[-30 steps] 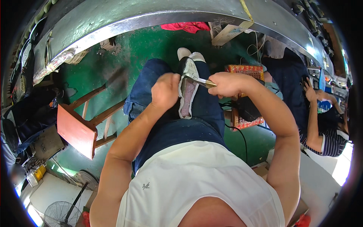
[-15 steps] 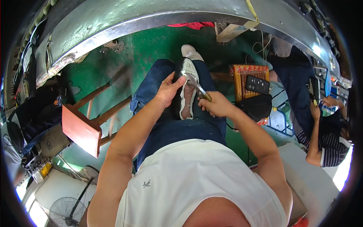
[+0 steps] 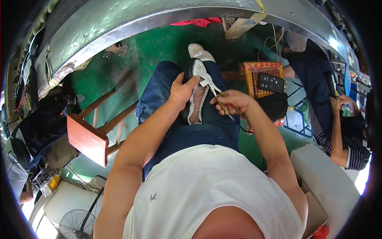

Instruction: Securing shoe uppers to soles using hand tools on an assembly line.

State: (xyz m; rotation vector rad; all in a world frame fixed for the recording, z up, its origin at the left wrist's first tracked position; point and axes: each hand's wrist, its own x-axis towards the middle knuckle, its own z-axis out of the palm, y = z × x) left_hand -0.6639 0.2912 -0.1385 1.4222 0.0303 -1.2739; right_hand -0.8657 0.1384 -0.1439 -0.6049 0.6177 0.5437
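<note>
A shoe on its last lies bottom up across my lap, with a brownish-pink insole (image 3: 195, 108), a white turned-over edge and a dark outer side. Its toe points away from me. My left hand (image 3: 182, 92) is closed around the left side of the shoe, the thumb pressing near the white edge. My right hand (image 3: 234, 103) grips metal lasting pliers (image 3: 213, 91) by their brass-coloured handles, which are spread apart. The jaws are at the white edge near the forefoot; whether they pinch it is too small to tell.
A metal-edged bench (image 3: 131, 28) curves across the far side. To the left stands a wooden stool (image 3: 88, 137). At right, a black phone-like device (image 3: 271, 83) rests on a woven seat (image 3: 254, 79) beside a black cloth (image 3: 270, 106). Another person (image 3: 342, 127) works at far right.
My right hand has turned and shifted slightly right, and the handles of the pliers have spread. My left hand still holds the shoe, its thumb slightly shifted.
</note>
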